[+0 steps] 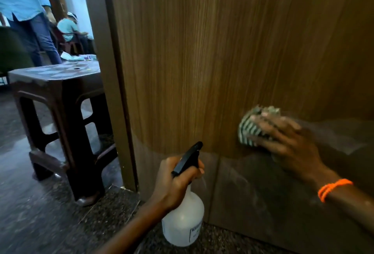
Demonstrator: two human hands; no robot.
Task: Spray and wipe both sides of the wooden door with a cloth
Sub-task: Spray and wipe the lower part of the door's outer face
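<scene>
My left hand [178, 183] grips the spray bottle [185, 219], label unreadable, contents unclear; my right hand [283, 138] presses the striped cloth [250, 127] flat-fingered on the door [222, 51].

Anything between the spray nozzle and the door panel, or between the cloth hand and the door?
Nothing visible. The left hand grips the spray bottle, nozzle aimed at the lower door with open air between. The right hand presses the cloth flat on the door; only the cloth lies between them.
</scene>
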